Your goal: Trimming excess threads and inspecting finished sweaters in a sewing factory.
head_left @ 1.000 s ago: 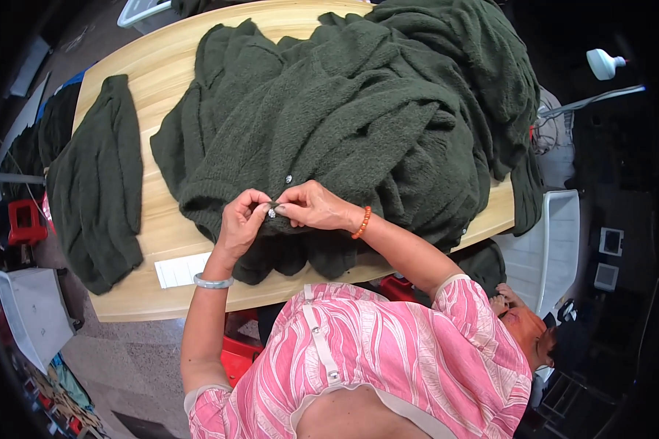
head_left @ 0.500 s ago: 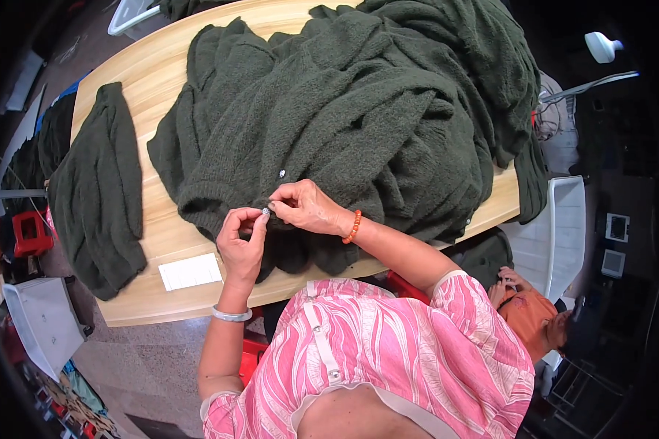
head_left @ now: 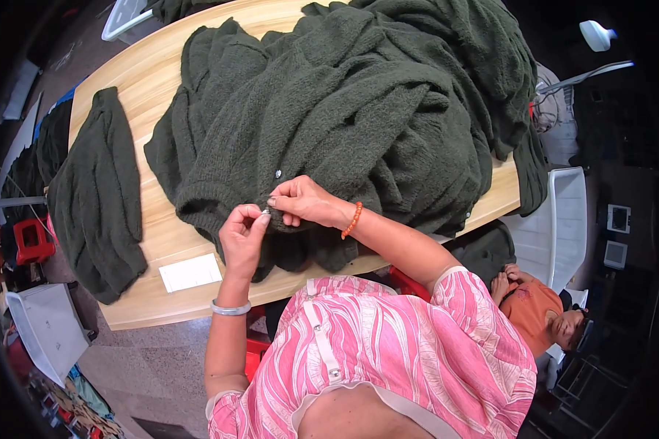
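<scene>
A heap of dark green knitted sweaters [head_left: 307, 110] covers much of the wooden table [head_left: 150, 66]. At its near edge my left hand [head_left: 243, 233] pinches a small shiny button [head_left: 266, 211] between thumb and forefinger, beside the knit. My right hand [head_left: 305, 200] is closed just right of it, its thumb and fingertip pressed together. What lies in that pinch is too small to make out. Another shiny button [head_left: 278, 174] sits on the knit slightly farther away.
Left of the heap lies another green garment [head_left: 102, 197], with a white card [head_left: 190, 273] near the front edge. A white bin [head_left: 566, 227] stands at the right, near a seated person in orange [head_left: 532, 311]. Another white bin [head_left: 49, 329] and red stool [head_left: 33, 241] are at left.
Both hands stay close together at the sweater's edge. My right-hand fingers have shifted slightly, and less of the pinched button shows. The whole view has moved a little.
</scene>
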Demonstrator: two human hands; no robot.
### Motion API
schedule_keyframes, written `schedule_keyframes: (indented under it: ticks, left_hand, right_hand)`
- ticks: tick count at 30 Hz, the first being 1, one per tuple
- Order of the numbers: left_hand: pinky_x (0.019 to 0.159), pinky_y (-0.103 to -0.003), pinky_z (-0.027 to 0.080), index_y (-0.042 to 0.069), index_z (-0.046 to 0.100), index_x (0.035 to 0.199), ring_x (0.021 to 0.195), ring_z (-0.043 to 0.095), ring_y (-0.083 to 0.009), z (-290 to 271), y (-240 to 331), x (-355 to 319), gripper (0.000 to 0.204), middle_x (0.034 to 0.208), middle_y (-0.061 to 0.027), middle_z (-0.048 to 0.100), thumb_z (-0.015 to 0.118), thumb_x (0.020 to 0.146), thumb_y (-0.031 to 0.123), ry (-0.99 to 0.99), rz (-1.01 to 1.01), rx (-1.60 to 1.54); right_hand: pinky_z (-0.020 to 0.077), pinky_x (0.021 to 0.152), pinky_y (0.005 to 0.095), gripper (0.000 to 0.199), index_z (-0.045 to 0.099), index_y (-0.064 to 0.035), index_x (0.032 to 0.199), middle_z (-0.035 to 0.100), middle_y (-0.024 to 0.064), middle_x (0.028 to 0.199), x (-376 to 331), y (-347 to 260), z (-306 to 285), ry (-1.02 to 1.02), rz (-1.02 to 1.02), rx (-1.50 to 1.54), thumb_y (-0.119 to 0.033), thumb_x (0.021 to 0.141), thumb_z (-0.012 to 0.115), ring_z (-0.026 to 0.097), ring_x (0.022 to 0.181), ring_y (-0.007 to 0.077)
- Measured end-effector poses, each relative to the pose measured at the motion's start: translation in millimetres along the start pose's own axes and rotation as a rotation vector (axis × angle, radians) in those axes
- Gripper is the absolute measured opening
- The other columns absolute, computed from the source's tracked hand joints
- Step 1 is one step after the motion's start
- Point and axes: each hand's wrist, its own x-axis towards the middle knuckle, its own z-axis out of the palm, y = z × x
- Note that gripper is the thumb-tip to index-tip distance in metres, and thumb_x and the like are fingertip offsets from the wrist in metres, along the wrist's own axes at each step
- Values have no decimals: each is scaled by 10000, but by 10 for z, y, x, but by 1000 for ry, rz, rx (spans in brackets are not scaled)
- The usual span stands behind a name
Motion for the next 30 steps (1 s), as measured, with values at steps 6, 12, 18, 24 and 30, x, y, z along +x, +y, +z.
schedule_keyframes:
  ticks: [6,12,18,24,30]
  left_hand:
    - [777,-229,453,44,595,1040,884,567,-91,-307,-47,27,138,1024,-16,619,630,910,73,-13,-375,-640]
    - [938,-319,428,15,565,1057,1014,571,-206,-340,46,104,243,1124,-112,609,663,835,27,46,-18,445]
    - [962,-408,388,39,536,1221,1050,562,-306,144,490,246,521,1116,-142,612,726,737,76,-285,338,585]
    - [695,-316,442,9,609,829,685,600,-200,-17,199,382,121,723,-62,627,697,790,83,-365,70,440]
    - [554,-215,375,6,592,761,633,452,-18,-65,267,451,141,669,67,545,690,829,81,-498,-280,191]
  right_hand:
    - [508,786,429,273,659,40,949,674,220,841,-194,-178,-58,57,-341,-730,-213,849,633,646,843,397]
    - [500,803,401,229,668,46,947,677,206,938,-271,-363,-232,-9,-325,-849,-151,831,651,646,897,349]
    - [504,665,362,208,680,33,906,674,195,841,-266,-402,-107,11,-345,-783,-139,791,697,661,741,313]
    - [472,517,271,205,683,38,888,610,47,629,-260,-345,-169,36,-148,-412,-165,857,686,590,545,127]
    - [429,493,181,233,674,-44,896,582,-27,639,-134,-211,-285,-85,79,-89,-276,912,671,513,531,25]
